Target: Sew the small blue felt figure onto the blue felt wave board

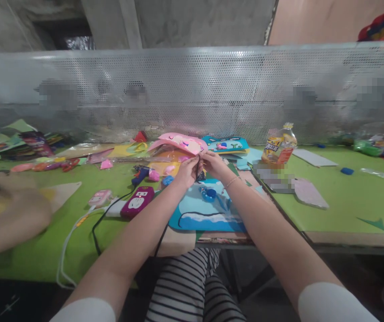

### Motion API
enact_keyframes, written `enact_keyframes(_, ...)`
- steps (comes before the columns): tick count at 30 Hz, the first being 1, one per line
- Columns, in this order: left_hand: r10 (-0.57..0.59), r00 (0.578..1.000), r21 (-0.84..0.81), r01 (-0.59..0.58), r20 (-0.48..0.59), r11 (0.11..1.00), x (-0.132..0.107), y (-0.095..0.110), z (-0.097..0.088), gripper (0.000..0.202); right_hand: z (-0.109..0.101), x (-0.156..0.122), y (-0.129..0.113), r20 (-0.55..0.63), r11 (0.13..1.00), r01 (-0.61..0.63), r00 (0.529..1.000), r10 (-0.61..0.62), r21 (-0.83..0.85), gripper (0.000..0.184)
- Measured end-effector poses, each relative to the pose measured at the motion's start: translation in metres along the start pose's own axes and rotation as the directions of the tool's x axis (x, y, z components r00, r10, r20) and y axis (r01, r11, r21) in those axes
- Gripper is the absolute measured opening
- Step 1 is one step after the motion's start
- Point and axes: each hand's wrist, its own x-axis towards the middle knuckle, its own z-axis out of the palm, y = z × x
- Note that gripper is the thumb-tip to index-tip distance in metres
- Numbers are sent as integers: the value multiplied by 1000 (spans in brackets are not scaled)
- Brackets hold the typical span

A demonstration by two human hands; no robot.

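My left hand (188, 173) and my right hand (214, 163) meet above the middle of the table, fingertips pinched together. Something thin and dark shows between them, too small to make out. Below them lies a blue foam sheet (187, 210) with a black curved line and a white-and-blue wavy band. On that sheet rests a blue round piece (209, 193) with pale strips beside it. Just behind my fingers is a pink foam piece (178, 142) with small decorations. A second blue decorated piece (227, 145) lies to its right.
At left are a purple power bank (137, 202), a pink charger (100, 198), cables and a dark blue glue gun (140, 176). Another person's arm (17, 214) reaches in there. A drink bottle (288, 134), snack bag (272, 150) and phone (309, 193) are at right. A perforated metal screen (178, 94) stands behind.
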Motion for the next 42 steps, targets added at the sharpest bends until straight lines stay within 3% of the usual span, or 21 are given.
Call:
enact_keyframes(13, 20, 999, -19, -20, 26, 1000, 6, -3, -5, 7, 0, 3, 5, 6, 999, 28, 1000, -28, 20, 35)
enact_keyframes(42, 0, 1000, -37, 0, -1, 999, 3, 0, -2, 8, -5, 4, 6, -36, 998, 42, 999, -41, 38, 27)
